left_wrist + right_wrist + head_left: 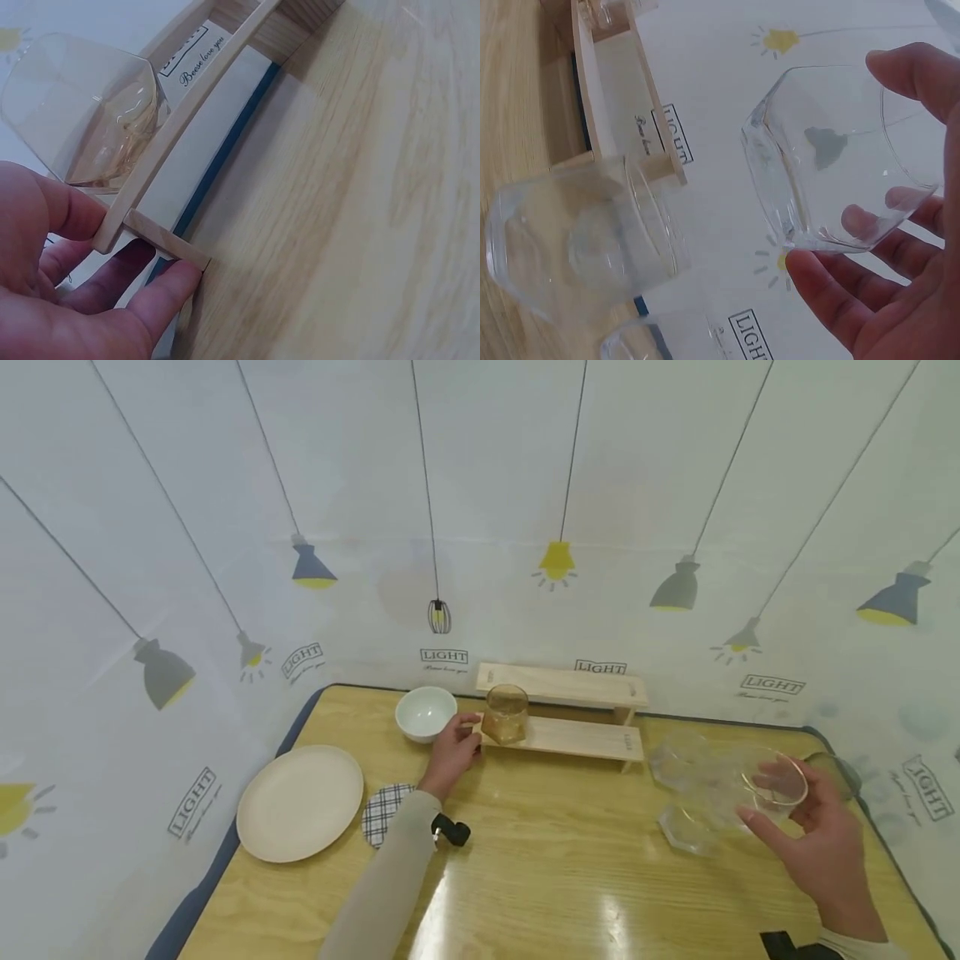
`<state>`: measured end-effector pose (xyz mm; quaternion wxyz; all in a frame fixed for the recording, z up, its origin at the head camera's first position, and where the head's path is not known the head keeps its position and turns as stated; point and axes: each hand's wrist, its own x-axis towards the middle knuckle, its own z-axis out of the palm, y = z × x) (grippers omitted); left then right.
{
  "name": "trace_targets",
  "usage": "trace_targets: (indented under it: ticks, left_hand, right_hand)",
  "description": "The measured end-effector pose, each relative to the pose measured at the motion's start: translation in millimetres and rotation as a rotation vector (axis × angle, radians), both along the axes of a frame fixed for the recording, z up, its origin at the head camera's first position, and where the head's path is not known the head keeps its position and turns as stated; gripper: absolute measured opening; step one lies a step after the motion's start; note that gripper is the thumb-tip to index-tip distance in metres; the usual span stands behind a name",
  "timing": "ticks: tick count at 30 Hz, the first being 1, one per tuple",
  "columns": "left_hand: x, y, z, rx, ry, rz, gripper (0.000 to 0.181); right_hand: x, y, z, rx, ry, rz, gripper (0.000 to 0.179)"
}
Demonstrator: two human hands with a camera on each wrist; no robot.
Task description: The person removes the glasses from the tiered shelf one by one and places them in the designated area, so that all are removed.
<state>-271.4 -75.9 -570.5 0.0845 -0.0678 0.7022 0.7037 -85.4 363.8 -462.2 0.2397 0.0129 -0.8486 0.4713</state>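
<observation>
My left hand (452, 756) grips the left end of a two-tier wooden shelf (577, 741), its thumb and fingers around the end of the lower board and its leg in the left wrist view. An amber faceted glass (506, 720) stands upright on that lower board, close to the hand. At the right, my right hand (828, 847) holds a clear faceted glass (832, 157) between thumb and fingers, raised off the table. More clear glasses (686, 828) stand just left of it, one seen larger in the right wrist view as a clear tumbler (585, 240).
A pale green bowl (426, 714) stands left of the shelf. Further left lie a large cream plate (300, 803) and a checked round coaster (381, 810), partly under my left sleeve. A greyish see-through round item (840, 774) is behind my right hand. Printed walls border the table.
</observation>
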Motion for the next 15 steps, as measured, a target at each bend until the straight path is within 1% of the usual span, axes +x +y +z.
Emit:
trace_targets:
  ticks: [4, 7, 11, 15]
  left_hand:
    - [-2.5, 1.5, 0.7, -0.006, 0.001, -0.006, 0.032]
    - [-2.3, 1.4, 2.0, -0.014, 0.006, -0.001, 0.032]
    - [-1.4, 0.6, 2.0, -0.025, 0.002, 0.005, 0.032]
    - [-0.6, -0.1, 2.5, -0.032, -0.001, 0.003, 0.032]
  right_hand:
    - [2.6, 17, -6.7, -0.045, -0.053, -0.139, 0.072]
    - [3.7, 26, -12.7, -0.074, -0.098, -0.214, 0.069]
    - [4.8, 36, -21.8, -0.098, -0.161, -0.271, 0.069]
    - [5.2, 45, -30.2, -0.095, -0.235, -0.314, 0.072]
